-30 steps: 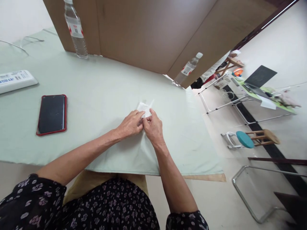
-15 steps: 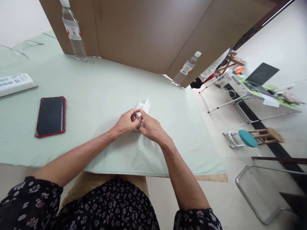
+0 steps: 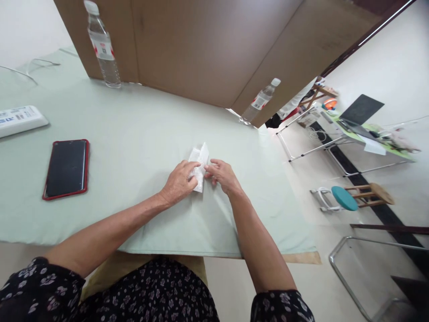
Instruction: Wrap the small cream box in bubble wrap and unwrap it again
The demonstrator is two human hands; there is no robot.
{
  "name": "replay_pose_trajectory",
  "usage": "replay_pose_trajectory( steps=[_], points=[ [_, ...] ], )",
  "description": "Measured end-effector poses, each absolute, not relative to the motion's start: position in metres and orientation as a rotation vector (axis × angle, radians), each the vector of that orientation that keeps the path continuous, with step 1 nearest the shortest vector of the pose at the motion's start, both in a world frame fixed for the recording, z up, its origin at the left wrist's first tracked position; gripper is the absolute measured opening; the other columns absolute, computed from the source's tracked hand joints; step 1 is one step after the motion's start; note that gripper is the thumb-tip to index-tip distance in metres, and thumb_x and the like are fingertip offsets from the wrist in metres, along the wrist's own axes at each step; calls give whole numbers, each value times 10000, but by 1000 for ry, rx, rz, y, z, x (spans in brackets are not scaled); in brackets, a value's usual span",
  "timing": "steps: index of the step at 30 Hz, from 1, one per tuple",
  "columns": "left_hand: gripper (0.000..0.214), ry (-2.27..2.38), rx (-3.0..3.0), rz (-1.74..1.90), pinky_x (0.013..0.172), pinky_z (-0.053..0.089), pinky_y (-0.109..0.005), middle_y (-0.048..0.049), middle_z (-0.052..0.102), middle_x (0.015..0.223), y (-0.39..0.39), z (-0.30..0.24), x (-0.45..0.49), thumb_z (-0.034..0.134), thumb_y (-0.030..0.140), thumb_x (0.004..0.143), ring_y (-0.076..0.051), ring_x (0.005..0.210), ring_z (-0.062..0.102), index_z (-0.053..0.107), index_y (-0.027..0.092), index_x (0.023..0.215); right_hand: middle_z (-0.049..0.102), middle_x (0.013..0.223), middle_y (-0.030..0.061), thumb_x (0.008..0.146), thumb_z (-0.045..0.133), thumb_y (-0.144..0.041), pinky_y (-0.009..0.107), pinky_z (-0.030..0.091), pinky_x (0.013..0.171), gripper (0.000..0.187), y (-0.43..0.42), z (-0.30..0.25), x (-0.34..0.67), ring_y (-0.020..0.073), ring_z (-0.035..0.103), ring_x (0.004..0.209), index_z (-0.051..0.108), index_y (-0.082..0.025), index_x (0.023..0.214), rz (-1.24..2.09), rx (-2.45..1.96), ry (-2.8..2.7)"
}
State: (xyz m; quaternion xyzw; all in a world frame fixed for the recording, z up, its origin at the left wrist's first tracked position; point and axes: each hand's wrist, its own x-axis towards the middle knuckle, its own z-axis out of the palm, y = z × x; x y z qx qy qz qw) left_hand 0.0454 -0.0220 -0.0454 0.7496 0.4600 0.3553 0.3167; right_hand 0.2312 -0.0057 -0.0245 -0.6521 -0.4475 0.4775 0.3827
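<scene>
A small folded white piece, thin like tissue or plastic film, lies on the pale green tablecloth in front of me. My left hand rests at its left edge, thumb and forefinger apart, the fingertips over the white material. On the other side, my right hand has its fingers loosely bent and spread, the tips close to the right edge. Whether those right fingertips touch it I cannot tell. Its upper end sticks up in a pointed fold between the hands.
A red-cased tablet and a white box-shaped item lie to the left. Two water bottles stand against a large cardboard panel at the back. Beyond the table's right edge are a teal stool and a laptop.
My hands were together over the white piece with fingertips meeting; now they have parted, the right one moving rightward. More of the white piece shows between them.
</scene>
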Motion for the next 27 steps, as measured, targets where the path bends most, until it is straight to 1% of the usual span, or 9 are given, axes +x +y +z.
replay_pose_trajectory(
  steps=[2,5,8,11,15,20,22,24,27],
  points=[
    [433,1229,2034,915,847,535,-327,-62,594,1040,-24,-46,46,533,120,807,-181,839,598,682,196,1206,575,528,-37,644,831,-427,220,300,355,439,8,-26,225,102,472,419,620,-155,917,1269,-1660,-1200],
    [406,1295,2077,870,815,544,-329,-86,555,1167,-25,-45,45,551,150,817,-176,834,609,698,200,1192,462,429,-82,610,839,-445,217,232,346,383,25,-27,221,65,354,363,581,-188,727,1339,-1660,-1278],
    [370,1326,2085,787,814,548,-354,-103,544,1202,-23,-43,44,556,176,820,-187,830,614,713,179,1155,449,445,-90,558,845,-442,213,221,387,382,34,-29,219,55,331,402,586,-184,668,1362,-1602,-1341],
    [318,1322,2061,740,854,548,-371,-101,561,1151,-21,-41,42,559,186,812,-202,858,622,727,166,1081,514,527,-67,544,847,-463,218,301,469,385,35,-33,217,66,387,486,635,-164,660,1329,-1476,-1391],
    [318,1373,1983,862,935,529,-385,-93,574,1120,-20,-45,40,603,210,786,-233,981,624,683,176,1092,645,708,-7,664,798,-465,275,451,653,316,20,-39,214,140,559,671,718,-171,748,1110,-1327,-1467],
    [641,1353,1926,1074,1085,436,-479,-157,538,1316,-14,-51,34,725,247,708,-319,1274,501,524,158,1310,715,942,46,844,699,-454,339,521,831,231,-14,-38,217,201,661,910,774,-238,810,795,-1156,-1813],
    [551,1205,1913,1018,1116,413,-472,-166,522,1354,-10,-52,31,725,239,718,-317,1337,467,569,164,1241,733,1019,57,906,641,-428,374,523,928,223,-26,-37,222,209,674,989,788,-261,889,692,-1119,-1948],
    [351,1097,1863,943,1094,438,-449,-156,546,1308,-7,-51,29,717,226,711,-315,1365,453,629,174,1047,733,1125,69,927,623,-416,412,511,1000,234,-36,-37,227,226,667,1078,775,-278,1039,589,-1106,-2054],
    [177,1045,1747,895,1022,488,-419,-130,567,1281,-5,-50,26,676,216,705,-295,1323,499,622,188,871,683,1293,108,878,687,-444,476,492,1052,417,-46,-42,231,278,624,1202,688,-270,1258,437,-1104,-2192]
  ],
)
